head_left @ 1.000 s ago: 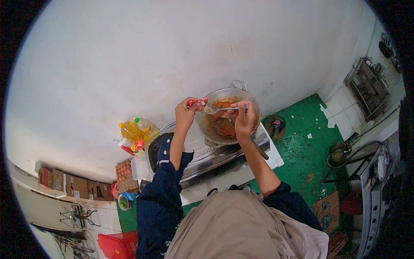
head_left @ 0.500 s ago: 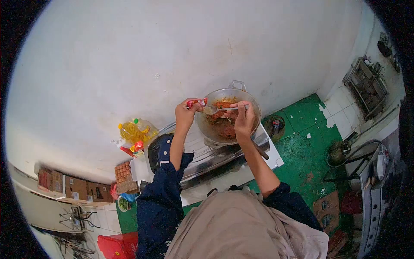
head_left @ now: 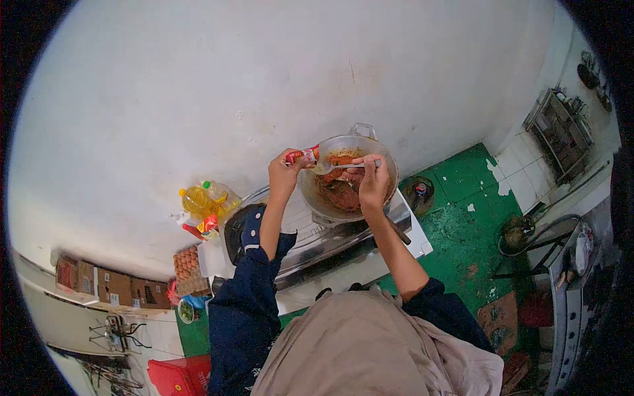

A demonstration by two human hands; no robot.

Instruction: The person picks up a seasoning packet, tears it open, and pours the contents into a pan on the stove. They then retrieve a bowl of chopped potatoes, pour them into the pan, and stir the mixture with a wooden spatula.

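Observation:
My left hand point(head_left: 284, 173) is closed on a small red packet point(head_left: 304, 156), tilted with its end over the bowl of a spoon. The spoon point(head_left: 323, 168) carries something pale in its bowl. My right hand point(head_left: 371, 181) grips the spoon's handle. Both hands are above a metal wok point(head_left: 310, 195) on the stove point(head_left: 323, 241). Reddish-orange paste point(head_left: 340, 160) clings to the wok's far side, and brown-red food lies lower in it. My right hand hides part of the wok's contents.
Oil bottles point(head_left: 196, 201) and a red-yellow packet point(head_left: 209, 224) stand left of the stove. Beyond them are eggs point(head_left: 187, 263), a bowl of greens point(head_left: 187, 311) and cardboard boxes point(head_left: 119, 288). A dark handle point(head_left: 400, 232) sticks out near my right forearm. Another stove point(head_left: 571, 317) is at far right.
The red packet has shifted very slightly in my left hand and shows more of its face. Both hands and the spoon stay almost in place over the wok.

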